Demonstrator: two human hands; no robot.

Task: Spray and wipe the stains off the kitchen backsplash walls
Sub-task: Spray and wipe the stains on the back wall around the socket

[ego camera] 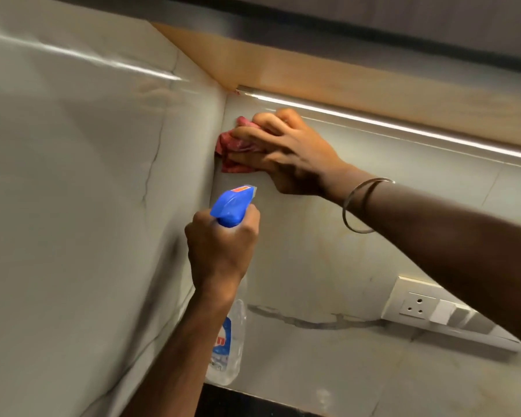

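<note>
- Backsplash (343, 260): pale, glossy stone panels that meet in an inside corner. One wall runs along the left of the view, the other faces the camera. A dark grey vein (307, 322) crosses the facing wall low down.
- Cloth (233, 147): red and bunched up. It lies against the facing wall high in the corner, just below the cabinet, and its left edge reaches the corner line.
- Right hand (292, 155): reaches in from the right. The fingers are spread and laid nearly flat over the cloth, pressing it to the wall, with the thumb along the cloth's lower edge. The hand is motion-blurred.
- Bangles (361, 206): thin metal rings, loose on the right wrist.
- Spray bottle (230, 206): blue trigger head with an orange tab at the nozzle. The clear body (229, 350) carries a blue and red label and hangs below the fist. The nozzle points up toward the corner, just below the cloth and apart from it.
- Left hand (220, 248): comes up from the bottom edge, fingers curled tight around the bottle neck under the blue head.
- Cabinet (313, 70): wood-toned underside above the facing wall.
- Light strip (373, 120): lit, running along the joint between the cabinet and the wall.
- Socket panel (433, 308): white, mounted on the facing wall at lower right, partly behind the right forearm.
- Countertop (238, 401): a dark surface at the bottom edge, beneath the bottle.
</note>
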